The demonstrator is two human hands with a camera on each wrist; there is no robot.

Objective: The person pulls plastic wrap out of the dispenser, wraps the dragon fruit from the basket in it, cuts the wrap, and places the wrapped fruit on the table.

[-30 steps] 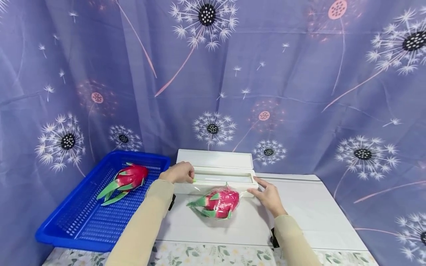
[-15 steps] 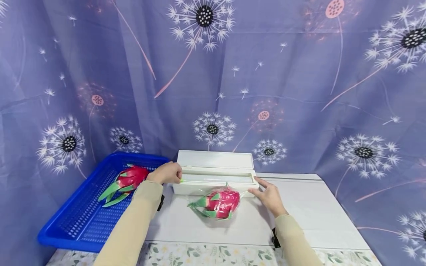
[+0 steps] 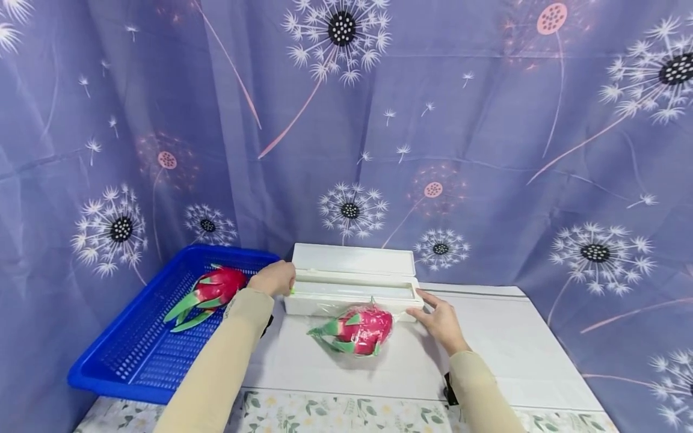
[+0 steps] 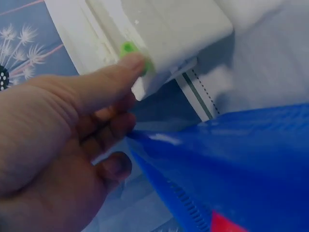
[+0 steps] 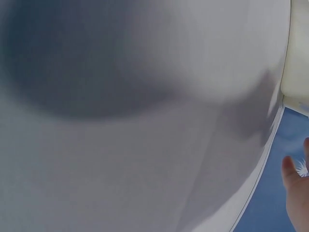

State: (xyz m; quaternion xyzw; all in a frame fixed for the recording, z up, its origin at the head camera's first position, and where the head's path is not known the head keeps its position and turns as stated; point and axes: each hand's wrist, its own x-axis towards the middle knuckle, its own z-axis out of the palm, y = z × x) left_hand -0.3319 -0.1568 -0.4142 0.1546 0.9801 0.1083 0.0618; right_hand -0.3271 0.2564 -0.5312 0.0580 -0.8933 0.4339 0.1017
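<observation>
A long white cling film dispenser (image 3: 346, 307) stands at the back of the white board with its lid (image 3: 354, 260) up. My left hand (image 3: 276, 278) is at its left end. There a digit rests on the small green slide cutter (image 4: 129, 50), and the other fingers are curled below it. My right hand (image 3: 441, 322) holds the right end, thumb at the front and fingers at the side. In the right wrist view only part of this hand shows. Just before the dispenser lies a dragon fruit (image 3: 368, 331) in clear film, its green tips pointing left.
A blue plastic basket (image 3: 81, 382) stands on the left, with another dragon fruit (image 3: 216, 287) inside; its rim is close to my left hand. The white board (image 3: 520, 349) extends to the right. A flowered cloth (image 3: 335, 412) covers the front edge, and a purple curtain (image 3: 476, 120) hangs behind.
My left hand has moved left along the dispenser with the green slide cutter, reaching its left end. The right hand has kept its place; the wrapped dragon fruit has not visibly moved.
</observation>
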